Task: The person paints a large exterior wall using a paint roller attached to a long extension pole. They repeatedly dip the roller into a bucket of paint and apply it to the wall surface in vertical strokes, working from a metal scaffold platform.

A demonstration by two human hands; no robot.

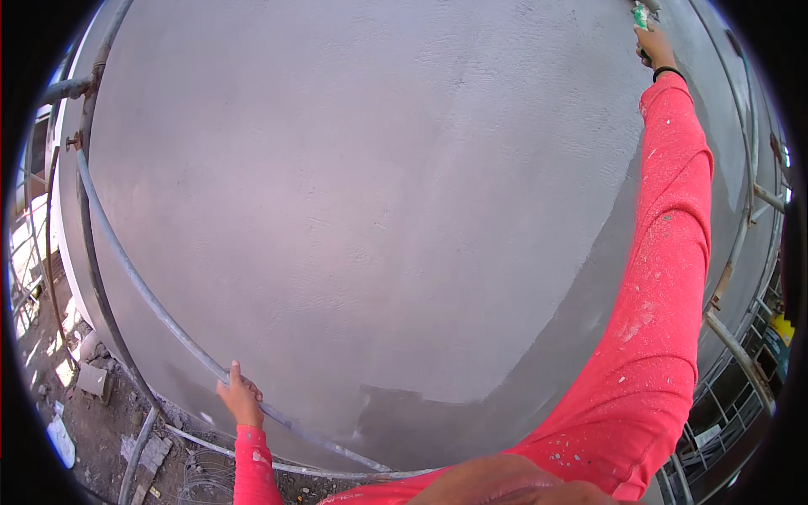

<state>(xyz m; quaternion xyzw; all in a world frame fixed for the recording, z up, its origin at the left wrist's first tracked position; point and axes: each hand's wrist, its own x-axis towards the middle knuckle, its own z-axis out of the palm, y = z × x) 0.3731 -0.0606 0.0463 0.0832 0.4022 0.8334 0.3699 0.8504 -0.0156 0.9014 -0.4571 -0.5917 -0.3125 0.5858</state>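
Observation:
My left hand (241, 397) is closed around a grey metal scaffold brace (172, 324) at the lower left, its thumb pointing up. At the upper right my right arm reaches far up, and my right hand (655, 46) grips a tool with a green and white handle (642, 17). The working end of that tool lies at the picture's top edge, too cut off to name. In front of me stands a broad grey plastered wall (404, 194), mostly light and smooth. A darker grey band (555, 353) runs along its right and lower parts.
Upright scaffold pipes (91, 202) stand at the left, and more scaffold tubes (741, 358) are at the right. A lower pipe (286, 465) crosses near the wall's foot. Below left, the dirt ground holds broken blocks (93, 380), tangled wire (206, 480) and white scraps (61, 439).

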